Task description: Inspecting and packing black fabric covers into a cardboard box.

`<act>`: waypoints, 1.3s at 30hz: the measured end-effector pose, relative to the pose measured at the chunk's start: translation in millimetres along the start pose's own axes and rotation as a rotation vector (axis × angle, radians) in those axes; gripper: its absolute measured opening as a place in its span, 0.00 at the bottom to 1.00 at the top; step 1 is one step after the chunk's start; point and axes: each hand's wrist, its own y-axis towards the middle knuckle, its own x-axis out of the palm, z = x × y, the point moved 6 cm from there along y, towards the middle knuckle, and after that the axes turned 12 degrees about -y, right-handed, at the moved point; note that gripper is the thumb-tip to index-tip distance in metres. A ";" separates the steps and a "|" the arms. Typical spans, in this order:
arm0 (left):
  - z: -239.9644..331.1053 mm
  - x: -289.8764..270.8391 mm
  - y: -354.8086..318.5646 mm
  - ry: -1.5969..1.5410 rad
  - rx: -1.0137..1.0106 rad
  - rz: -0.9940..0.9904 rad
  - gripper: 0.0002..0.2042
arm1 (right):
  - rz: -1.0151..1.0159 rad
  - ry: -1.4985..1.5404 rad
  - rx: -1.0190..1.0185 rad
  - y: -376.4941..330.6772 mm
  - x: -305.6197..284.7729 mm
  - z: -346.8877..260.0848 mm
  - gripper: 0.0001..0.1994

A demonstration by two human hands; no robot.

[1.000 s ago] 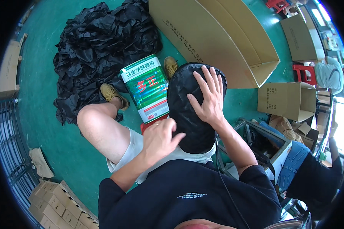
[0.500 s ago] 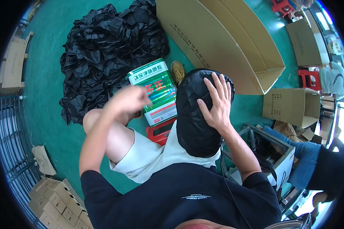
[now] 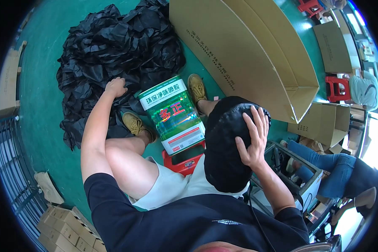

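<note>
A large heap of crumpled black fabric pieces [image 3: 109,54] lies on the floor ahead and to the left. My left hand [image 3: 116,87] touches the heap's near side, its fingers curled in; what they pinch, if anything, is hidden. A rounded, elongated bundle covered in black fabric [image 3: 227,147] rests over my right thigh. On its upper right side lies my right hand [image 3: 254,136], open, with the fingers spread flat against the cloth. Between my legs stands a green and white rectangular tin [image 3: 174,113], close to a red plastic stool [image 3: 185,164].
A long open cardboard box [image 3: 239,54] extends along the far right. Smaller cartons [image 3: 319,122] and a metal-framed case [image 3: 298,168] sit at the right, near another person in jeans [image 3: 327,164]. Stacked cartons [image 3: 63,229] fill the lower left.
My left hand has swung from in front of the tin to the left, onto the black heap. My right hand stays on the bundle, which appears slightly lower and further right.
</note>
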 end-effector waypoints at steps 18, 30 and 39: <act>-4.0 17.0 132.4 0.125 0.036 0.300 0.10 | -0.063 0.009 0.063 15.4 4.0 6.0 0.32; 68.8 -77.2 60.1 -0.468 0.094 0.465 0.10 | -0.029 0.050 0.020 11.8 1.7 3.1 0.33; 115.4 -177.1 -79.4 -1.463 0.617 0.405 0.10 | 0.035 0.034 -0.014 -2.0 -7.4 3.8 0.32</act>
